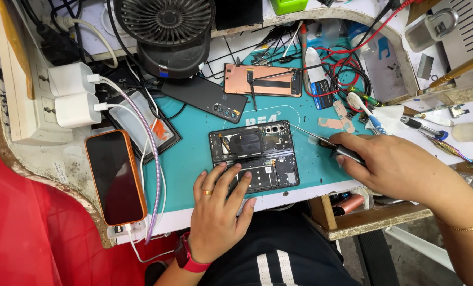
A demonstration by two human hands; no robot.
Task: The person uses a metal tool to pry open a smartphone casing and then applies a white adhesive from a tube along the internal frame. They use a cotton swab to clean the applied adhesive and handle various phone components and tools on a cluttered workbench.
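A person's left hand (215, 209) lies flat and spread near the bottom centre of the frame, fingertips pressing the lower edge of an opened phone (254, 155), gripping nothing. The right hand (392, 167), entering from the lower right, is clenched around a dark-handled screwdriver (329, 144) whose thin shaft reaches the phone's upper right corner; the tip itself is too fine to make out. The phone, back cover off and boards exposed, lies at the centre on a teal mat (188, 159) covering the tabletop (279, 198). Above it rest a dark back cover (204, 99) and a copper-coloured panel (263, 80). An orange-cased phone (115, 176) lies at lower left beside two white chargers (73, 94). A black fan (165, 32) is cut off by the top edge; red wires (347, 66) tangle at upper right.
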